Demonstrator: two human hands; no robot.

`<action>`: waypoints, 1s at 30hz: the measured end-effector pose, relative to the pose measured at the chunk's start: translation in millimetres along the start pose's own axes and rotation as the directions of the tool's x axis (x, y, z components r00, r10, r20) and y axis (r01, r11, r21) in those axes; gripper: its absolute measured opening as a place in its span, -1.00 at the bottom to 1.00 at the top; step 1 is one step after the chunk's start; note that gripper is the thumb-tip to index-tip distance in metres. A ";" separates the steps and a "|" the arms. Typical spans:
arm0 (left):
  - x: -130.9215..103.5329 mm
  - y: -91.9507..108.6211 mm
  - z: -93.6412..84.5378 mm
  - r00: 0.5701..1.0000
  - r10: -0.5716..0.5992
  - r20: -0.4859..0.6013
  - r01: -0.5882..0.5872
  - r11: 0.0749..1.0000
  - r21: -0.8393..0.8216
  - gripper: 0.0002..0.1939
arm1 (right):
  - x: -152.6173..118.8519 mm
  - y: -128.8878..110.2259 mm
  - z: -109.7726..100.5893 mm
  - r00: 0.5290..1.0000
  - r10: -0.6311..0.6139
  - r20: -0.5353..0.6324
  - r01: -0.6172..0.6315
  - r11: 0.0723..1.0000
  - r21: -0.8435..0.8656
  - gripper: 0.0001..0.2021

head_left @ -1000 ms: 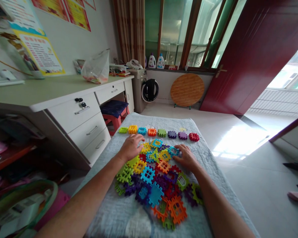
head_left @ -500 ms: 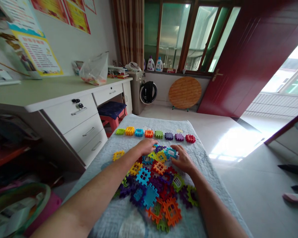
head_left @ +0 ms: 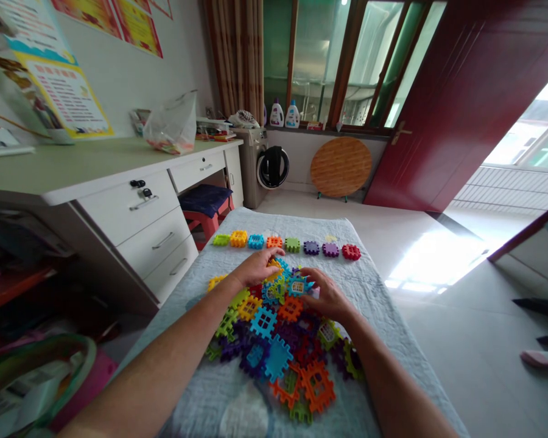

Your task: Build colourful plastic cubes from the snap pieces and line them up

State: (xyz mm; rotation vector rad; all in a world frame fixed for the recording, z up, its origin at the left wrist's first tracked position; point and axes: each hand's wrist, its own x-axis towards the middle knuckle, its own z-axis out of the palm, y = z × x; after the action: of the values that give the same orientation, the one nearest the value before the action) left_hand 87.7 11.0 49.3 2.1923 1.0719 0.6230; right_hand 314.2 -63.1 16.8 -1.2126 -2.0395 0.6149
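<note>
A heap of square plastic interlocking blocks with notched edges lies on the cloth-covered table; a blue block point(head_left: 277, 358) is near its middle and an orange block point(head_left: 317, 385) at its near end. At the far side of the heap my left hand point(head_left: 254, 267) is closed round a yellow block point(head_left: 274, 267), its fingers and thumb on either side. My right hand point(head_left: 327, 293) grips a light blue block point(head_left: 297, 286) with a window grid, between thumb and fingers. Part of each held block is hidden by the hands and neighbouring pieces.
Beyond the heap runs a row of blocks sorted by colour, from a lime green stack point(head_left: 221, 239) to a red stack point(head_left: 351, 252). A white desk point(head_left: 109, 164) stands at the left, with a pink stool point(head_left: 205, 204) beside it. A basket point(head_left: 80, 371) is at lower left.
Both hands have shifted left. My left hand now holds a yellow block at the heap's far edge, and my right hand has brought the light blue block left and lower over the heap.
</note>
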 end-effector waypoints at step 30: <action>-14.9 18.7 -0.3 0.994 -0.040 -0.102 0.090 0.831 0.549 -0.41 | 1.2 12.3 5.4 0.998 0.052 -0.034 -0.042 0.972 0.230 -0.58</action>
State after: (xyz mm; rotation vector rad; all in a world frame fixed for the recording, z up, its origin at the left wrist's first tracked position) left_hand 89.0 -10.1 60.4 2.6171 1.5170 0.4073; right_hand 316.8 -56.7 5.2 -1.1295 -1.8528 0.8180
